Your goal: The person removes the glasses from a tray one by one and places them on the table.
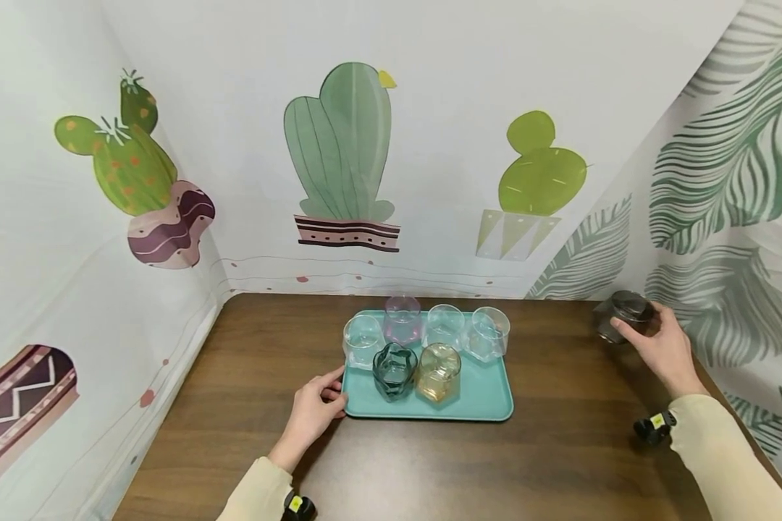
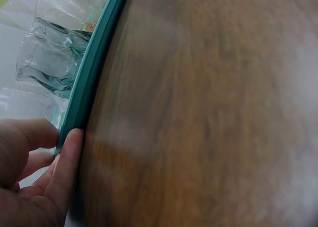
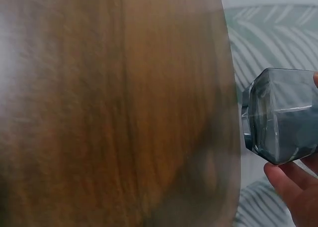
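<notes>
While the person's left hand pinches the near left part of a turquoise tray by its rim, thumb and fingers closed on the edge, their right hand is way out at the far right of the table, wrapped around a smoky gray glass. That one's well apart from the tray, near the table's back right corner, and honestly I can't tell if its base touches the wood. It's a bit blurry from where I'm standing, but up close you can see it's faceted.

Six more glasses are on the tray. Along the back, left to right: a clear glass, a pinkish-purple glass, then two more clear ones. Closer in, a dark teal glass with a wavy rim stands just beside an amber glass. Pale cream sleeves on both arms, little black gadgets at the wrists, and big cactus prints on the wall behind, pretty cute tbh.
</notes>
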`<control>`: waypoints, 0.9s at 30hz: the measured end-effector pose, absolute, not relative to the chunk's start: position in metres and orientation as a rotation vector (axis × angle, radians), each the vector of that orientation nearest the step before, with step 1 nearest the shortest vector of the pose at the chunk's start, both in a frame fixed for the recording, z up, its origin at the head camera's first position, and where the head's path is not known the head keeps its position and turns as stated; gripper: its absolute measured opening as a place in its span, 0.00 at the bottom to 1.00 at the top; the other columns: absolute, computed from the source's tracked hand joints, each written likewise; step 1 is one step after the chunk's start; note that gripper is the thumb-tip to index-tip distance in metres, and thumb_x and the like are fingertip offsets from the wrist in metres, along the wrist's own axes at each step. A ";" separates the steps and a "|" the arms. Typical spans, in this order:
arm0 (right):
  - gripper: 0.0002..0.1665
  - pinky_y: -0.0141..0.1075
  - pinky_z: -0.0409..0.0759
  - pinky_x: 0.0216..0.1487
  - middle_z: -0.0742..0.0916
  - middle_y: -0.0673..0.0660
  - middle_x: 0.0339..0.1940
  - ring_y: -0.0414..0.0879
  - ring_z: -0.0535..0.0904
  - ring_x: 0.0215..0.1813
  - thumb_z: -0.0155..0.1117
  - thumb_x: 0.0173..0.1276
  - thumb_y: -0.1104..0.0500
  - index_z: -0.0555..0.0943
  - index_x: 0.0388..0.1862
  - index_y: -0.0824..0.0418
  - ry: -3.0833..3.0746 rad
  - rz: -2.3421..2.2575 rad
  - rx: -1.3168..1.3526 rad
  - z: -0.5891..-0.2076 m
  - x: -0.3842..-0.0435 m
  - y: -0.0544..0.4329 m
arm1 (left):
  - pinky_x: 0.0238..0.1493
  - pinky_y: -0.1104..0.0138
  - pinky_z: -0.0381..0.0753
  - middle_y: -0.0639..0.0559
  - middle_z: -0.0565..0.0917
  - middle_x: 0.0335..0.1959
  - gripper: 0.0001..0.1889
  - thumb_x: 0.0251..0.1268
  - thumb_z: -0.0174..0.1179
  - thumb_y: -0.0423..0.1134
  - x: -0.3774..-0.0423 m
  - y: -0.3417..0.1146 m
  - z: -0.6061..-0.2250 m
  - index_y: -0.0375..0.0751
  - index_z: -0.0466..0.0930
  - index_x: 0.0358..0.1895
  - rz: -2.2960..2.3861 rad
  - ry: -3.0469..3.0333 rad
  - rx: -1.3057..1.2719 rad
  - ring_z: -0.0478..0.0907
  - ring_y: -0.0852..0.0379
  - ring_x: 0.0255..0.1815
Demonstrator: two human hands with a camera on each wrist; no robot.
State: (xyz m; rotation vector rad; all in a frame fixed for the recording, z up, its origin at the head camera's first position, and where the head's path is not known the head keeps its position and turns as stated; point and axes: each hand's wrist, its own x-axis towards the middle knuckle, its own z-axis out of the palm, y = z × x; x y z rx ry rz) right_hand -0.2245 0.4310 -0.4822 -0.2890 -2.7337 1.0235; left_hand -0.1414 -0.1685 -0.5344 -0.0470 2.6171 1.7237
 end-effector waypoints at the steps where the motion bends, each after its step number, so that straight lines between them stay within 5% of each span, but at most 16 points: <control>1: 0.56 0.70 0.72 0.54 0.71 0.83 0.67 0.76 0.70 0.62 0.63 0.74 0.39 0.51 0.81 0.74 -2.733 1.030 -0.304 -0.482 -0.227 0.433 | 0.29 0.69 0.91 0.42 0.81 0.41 0.28 0.61 0.65 0.21 -0.141 -0.168 -0.535 0.32 0.80 0.67 1.720 2.620 -0.043 0.81 0.54 0.37; 16: 0.57 0.72 0.69 0.63 0.69 0.84 0.68 0.78 0.66 0.68 0.59 0.75 0.38 0.49 0.81 0.77 -2.730 1.047 -0.412 -0.493 -0.249 0.442 | 0.29 0.69 0.91 0.42 0.81 0.40 0.27 0.61 0.65 0.21 -0.141 -0.168 -0.534 0.31 0.80 0.66 1.728 2.625 -0.038 0.81 0.54 0.37; 27: 0.55 0.68 0.71 0.57 0.70 0.82 0.66 0.74 0.68 0.63 0.58 0.76 0.39 0.50 0.81 0.76 -2.704 1.071 -0.430 -0.502 -0.253 0.443 | 0.28 0.69 0.91 0.42 0.81 0.40 0.27 0.60 0.65 0.21 -0.141 -0.168 -0.534 0.31 0.81 0.66 1.724 2.632 -0.043 0.81 0.53 0.37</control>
